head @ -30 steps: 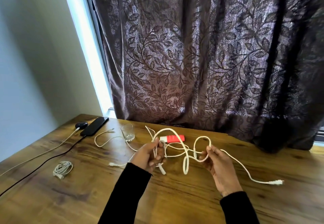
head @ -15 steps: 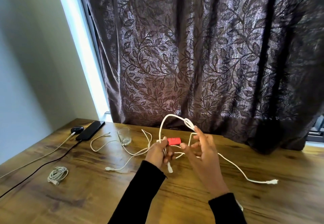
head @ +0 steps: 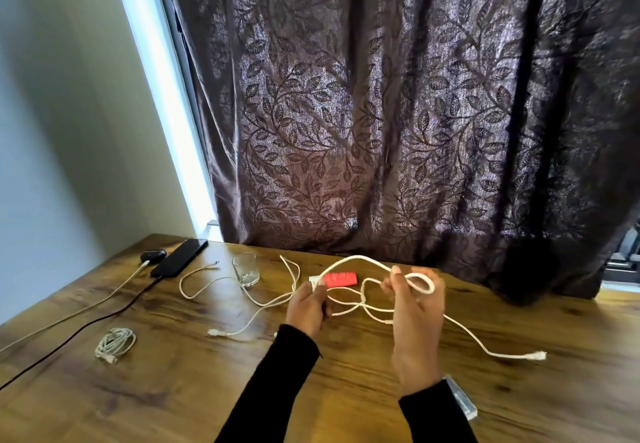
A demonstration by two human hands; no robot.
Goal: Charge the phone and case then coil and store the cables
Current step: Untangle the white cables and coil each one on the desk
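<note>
Both hands are raised just above the wooden table (head: pixel 173 390): the left hand (head: pixel 308 307) is closed around a white cable (head: pixel 349 260), and the right hand (head: pixel 415 318), fingers curled, pinches a loop of it. At ten o'clock lie a coiled cable (head: pixel 115 344), then the phone (head: pixel 179 257) and dark case (head: pixel 152 255), with a patterned curtain (head: pixel 381 113) beyond at twelve.

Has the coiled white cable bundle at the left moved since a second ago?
No. The coiled cable bundle lies just right of the black cable on the table, as before; only the camera shifted.
</note>
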